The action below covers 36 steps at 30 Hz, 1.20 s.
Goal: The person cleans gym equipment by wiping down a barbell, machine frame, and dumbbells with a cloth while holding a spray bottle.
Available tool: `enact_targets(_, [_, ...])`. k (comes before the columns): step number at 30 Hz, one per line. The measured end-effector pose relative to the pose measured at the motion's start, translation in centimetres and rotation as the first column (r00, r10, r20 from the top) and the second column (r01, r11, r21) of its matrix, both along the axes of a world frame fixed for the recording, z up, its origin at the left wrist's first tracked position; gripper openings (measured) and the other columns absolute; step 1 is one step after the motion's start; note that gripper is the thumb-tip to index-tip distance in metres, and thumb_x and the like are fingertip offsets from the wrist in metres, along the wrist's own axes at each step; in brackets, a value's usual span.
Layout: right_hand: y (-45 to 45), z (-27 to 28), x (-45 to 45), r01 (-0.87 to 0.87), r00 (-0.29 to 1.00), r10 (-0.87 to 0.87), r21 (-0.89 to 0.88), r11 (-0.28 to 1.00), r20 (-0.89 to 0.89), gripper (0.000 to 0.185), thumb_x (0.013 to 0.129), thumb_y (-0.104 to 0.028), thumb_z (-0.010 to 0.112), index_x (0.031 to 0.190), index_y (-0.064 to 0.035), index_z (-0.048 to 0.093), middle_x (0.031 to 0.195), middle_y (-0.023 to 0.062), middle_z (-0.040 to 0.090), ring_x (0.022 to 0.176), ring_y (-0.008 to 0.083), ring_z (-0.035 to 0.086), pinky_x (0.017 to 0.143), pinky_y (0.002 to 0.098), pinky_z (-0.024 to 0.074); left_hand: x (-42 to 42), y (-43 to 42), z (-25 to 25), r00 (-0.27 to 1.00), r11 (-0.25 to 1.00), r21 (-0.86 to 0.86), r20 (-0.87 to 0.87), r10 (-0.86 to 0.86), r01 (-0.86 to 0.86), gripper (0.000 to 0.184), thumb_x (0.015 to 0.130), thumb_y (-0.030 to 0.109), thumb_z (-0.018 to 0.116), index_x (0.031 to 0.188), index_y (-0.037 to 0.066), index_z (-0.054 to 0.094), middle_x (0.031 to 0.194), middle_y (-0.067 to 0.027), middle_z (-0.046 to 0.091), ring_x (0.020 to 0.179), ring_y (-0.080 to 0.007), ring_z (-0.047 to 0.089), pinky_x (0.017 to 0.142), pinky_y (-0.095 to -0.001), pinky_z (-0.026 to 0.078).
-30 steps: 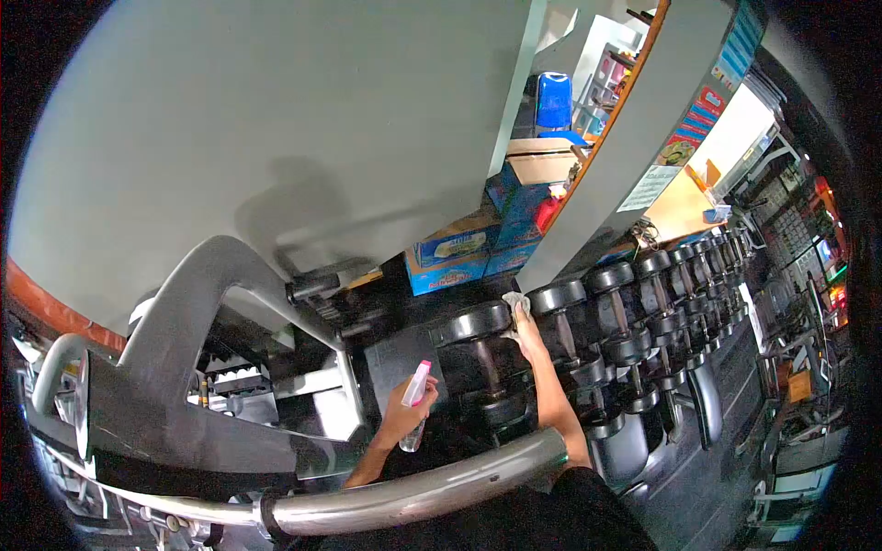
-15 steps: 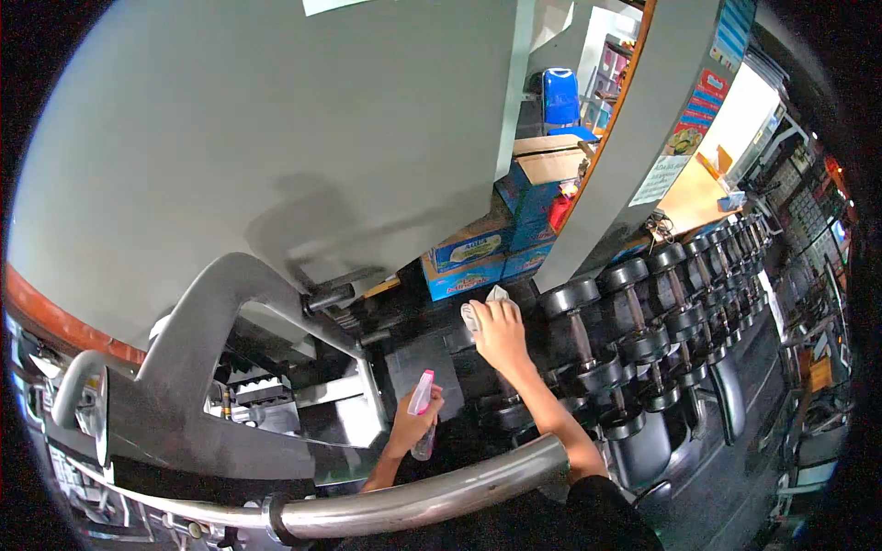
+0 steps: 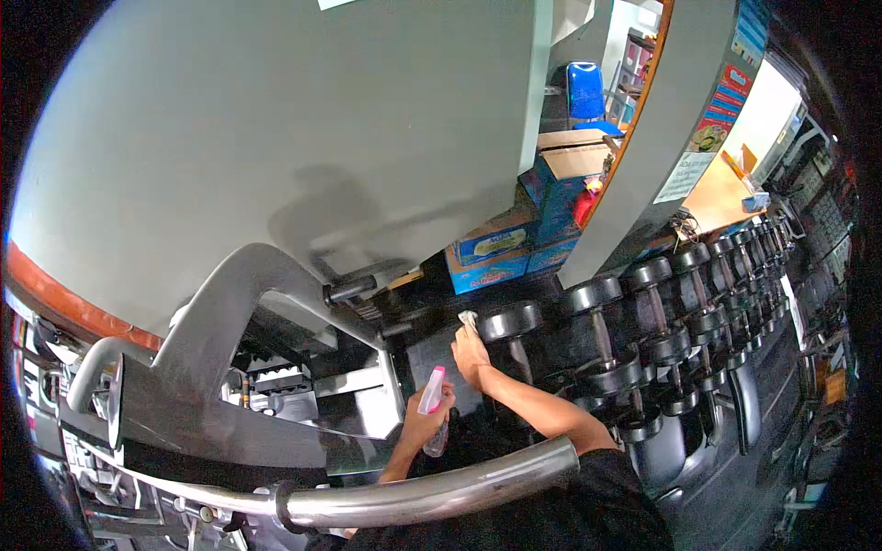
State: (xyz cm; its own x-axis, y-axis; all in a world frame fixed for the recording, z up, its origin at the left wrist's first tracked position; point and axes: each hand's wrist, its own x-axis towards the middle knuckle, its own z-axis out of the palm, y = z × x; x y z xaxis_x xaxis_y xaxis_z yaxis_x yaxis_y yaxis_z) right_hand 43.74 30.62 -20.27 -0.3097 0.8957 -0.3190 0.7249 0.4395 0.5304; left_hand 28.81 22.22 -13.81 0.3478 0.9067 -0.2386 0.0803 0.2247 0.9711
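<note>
My left hand (image 3: 424, 418) is wrapped around a spray bottle (image 3: 432, 390) with a pink and white head, held upright low in the middle of the view. A crumpled pale cloth (image 3: 469, 320) pokes out past the fingers of my right hand (image 3: 469, 354), which is closed on it. That hand is beside the near end of a black dumbbell (image 3: 512, 321) on the rack; whether the cloth touches the dumbbell I cannot tell. A thick metal bar (image 3: 432, 487) crosses in front of my body, below both forearms.
More dumbbells (image 3: 602, 335) run in a row to the right. A grey machine frame (image 3: 207, 340) stands at the left, before a grey wall (image 3: 276, 110). Blue cartons (image 3: 491, 257) are stacked beyond the rack, with a blue chair (image 3: 585, 90) farther back.
My right hand has moved left and a little down with the cloth, uncovering the nearest dumbbell. My left hand still holds the spray bottle. The whole view has shifted slightly.
</note>
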Motion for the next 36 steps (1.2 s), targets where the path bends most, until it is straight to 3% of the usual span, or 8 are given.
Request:
enact_targets(7, [1.8,2.1,-1.6,0.082,0.996,-0.070,-0.333,0.939,0.048,0.064,0.075,-0.032,0.067,0.129,-0.0038,0.047,0.134,0.0170,0.045,0.127,0.0350,0.038,0.106,0.0556,0.0161,-1.7,-0.7,0.0,0.995,0.997,0.013,0.056,0.081,-0.082,0.022,0.082,0.003,0.061,0.104,0.002,0.056,0.082,-0.0017,0.057,0.055,-0.0067,0.052,0.048,-0.0216,0.042])
enact_targets(15, [-0.9,4.7,3.3,-0.126,0.925,0.121,0.009,0.992,-0.361,0.028,0.079,-0.018,0.054,0.105,-0.0090,0.059,0.098,0.0112,0.062,0.099,0.0240,0.056,0.098,0.0465,0.0289,-2.6,-0.3,0.0,0.991,0.991,-0.003,-0.002,0.136,-0.136,0.021,0.082,0.005,0.062,0.102,0.002,0.057,0.081,-0.0022,0.058,0.056,-0.0074,0.053,0.051,-0.0220,0.043])
enact_targets(19, [-2.3,8.6,7.2,-0.021,0.637,0.315,0.393,0.919,-0.704,0.035,0.073,-0.011,0.056,0.107,-0.0086,0.057,0.095,0.0091,0.059,0.099,0.0260,0.054,0.100,0.0432,0.0322,-2.6,-0.3,-0.2,0.987,0.986,0.044,-0.002,0.160,-0.159,0.022,0.082,0.004,0.063,0.103,0.003,0.057,0.081,-0.0019,0.057,0.054,-0.0065,0.053,0.047,-0.0214,0.043])
enact_targets(24, [-4.1,8.0,11.9,0.259,0.479,0.248,0.405,0.877,-0.842,0.042,0.074,-0.010,0.058,0.116,-0.0102,0.054,0.104,0.0105,0.057,0.104,0.0291,0.052,0.094,0.0390,0.0411,-1.3,0.1,-1.1,0.994,0.994,0.006,-0.001,0.114,-0.114,0.020,0.083,0.006,0.062,0.103,0.002,0.057,0.079,-0.0006,0.057,0.054,-0.0059,0.053,0.047,-0.0210,0.043])
enact_targets(28, [-4.5,0.3,14.5,0.757,-0.129,0.099,-0.034,0.652,-0.987,0.040,0.086,-0.017,0.051,0.124,-0.0065,0.048,0.115,0.0166,0.055,0.109,0.0346,0.050,0.092,0.0387,0.0409,0.2,0.2,-0.1,0.997,0.998,0.042,0.057,0.051,-0.053,0.019,0.083,0.005,0.062,0.102,0.002,0.057,0.079,-0.0003,0.057,0.054,-0.0059,0.053,0.047,-0.0209,0.043])
enact_targets(31, [-5.5,0.6,15.6,0.606,-0.619,-0.206,-0.628,0.488,-0.758,0.046,0.093,-0.031,0.040,0.128,-0.0024,0.044,0.119,0.0166,0.055,0.110,0.0294,0.052,0.089,0.0350,0.0402,1.4,0.2,0.8,0.996,0.992,0.125,0.081,-0.029,0.018,0.020,0.083,0.006,0.062,0.102,0.003,0.057,0.080,-0.0012,0.058,0.055,-0.0061,0.054,0.048,-0.0215,0.043])
enact_targets(33, [-5.1,-1.1,16.5,0.550,-0.667,-0.084,-0.566,0.614,-0.740,0.044,0.094,-0.028,0.045,0.131,-0.0059,0.040,0.115,0.0084,0.057,0.093,0.0171,0.057,0.083,0.0308,0.0457,1.9,0.5,0.0,0.994,0.980,0.174,0.021,-0.103,0.098,0.021,0.082,0.006,0.063,0.101,0.003,0.057,0.080,-0.0022,0.060,0.056,-0.0065,0.054,0.049,-0.0222,0.044])
enact_targets(36, [-4.5,-0.9,15.5,0.730,-0.481,0.067,-0.357,0.583,-0.874,0.044,0.092,-0.032,0.048,0.125,-0.0026,0.046,0.116,0.0167,0.058,0.102,0.0275,0.058,0.085,0.0366,0.0449,2.1,0.5,1.1,0.990,0.968,0.211,0.001,-0.141,0.137,0.021,0.081,0.008,0.064,0.101,0.004,0.057,0.080,-0.0025,0.060,0.057,-0.0069,0.055,0.050,-0.0228,0.045])
